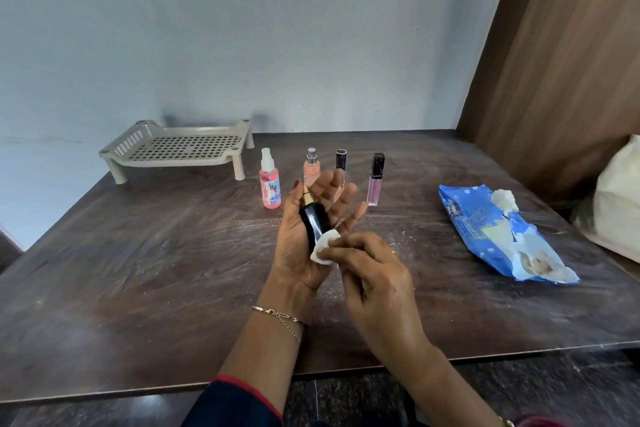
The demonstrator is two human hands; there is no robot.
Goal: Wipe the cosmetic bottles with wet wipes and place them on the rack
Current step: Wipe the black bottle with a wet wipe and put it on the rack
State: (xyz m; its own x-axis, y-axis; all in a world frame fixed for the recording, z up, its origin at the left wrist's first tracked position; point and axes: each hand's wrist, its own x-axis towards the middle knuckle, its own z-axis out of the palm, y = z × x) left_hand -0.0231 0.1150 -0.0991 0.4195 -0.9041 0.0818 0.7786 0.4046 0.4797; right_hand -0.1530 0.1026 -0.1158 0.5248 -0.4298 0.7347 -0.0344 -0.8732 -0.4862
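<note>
Head view: a person sat at a dark brown wooden table.
Black bottle: the glossy black cosmetic bottle with a gold collar lay in the left hand, fingers loosely curled around it, long axis pointing away toward the rack.
Wipe: the right hand pinched a small white wet wipe against the bottle's near end.
Rack: the beige slotted plastic rack stood beyond and left of the bottle, bare; left hand nearer.
Room: four more bottles stood between bottle and rack side; a blue wipes packet lay right.
</note>
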